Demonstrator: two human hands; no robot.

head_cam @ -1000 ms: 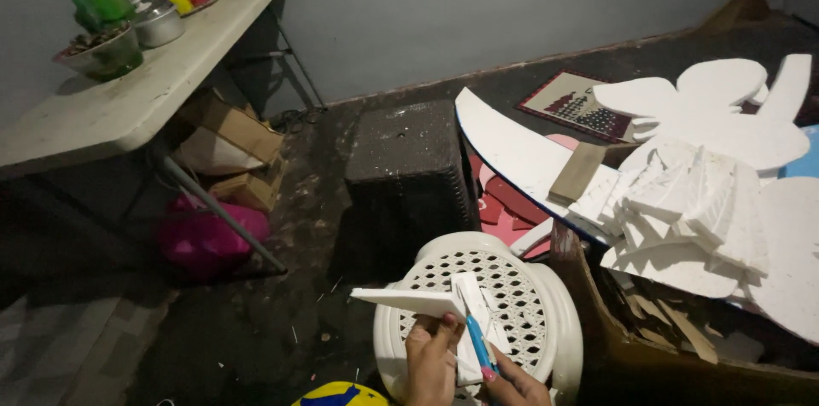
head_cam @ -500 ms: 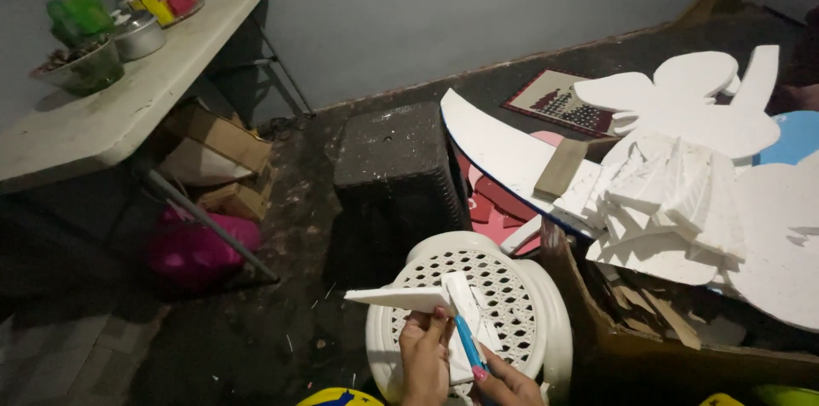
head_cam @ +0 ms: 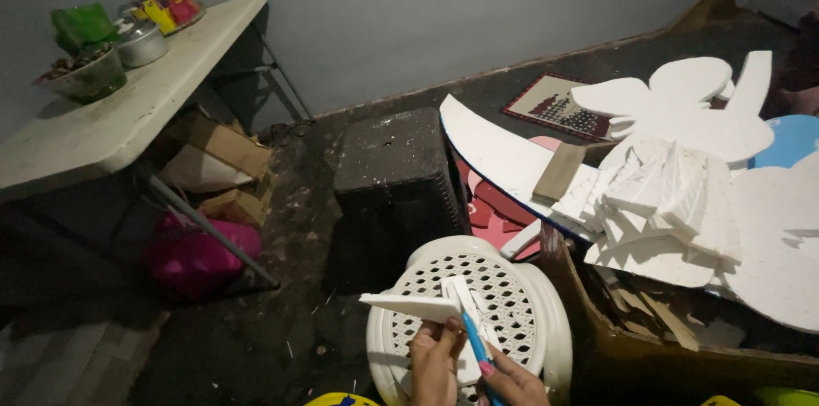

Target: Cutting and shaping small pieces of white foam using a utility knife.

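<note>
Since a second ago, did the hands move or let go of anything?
Hardly anything changed. The left hand still holds the white foam piece, and the right hand still holds the blue cutter against it, over the white stool. Only the view shifted slightly.

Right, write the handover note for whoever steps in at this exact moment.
Left hand: holds a white foam piece flat, pointing left, above the white plastic stool.
Right hand: grips a blue-handled cutter, its tip at the foam strips by the piece's right end.
Nearby: a pile of cut foam pieces and big foam cut-outs to the right, over a cardboard box.
Done: many pieces already cut.
Left: cannot tell how far this cut has gone.
</note>
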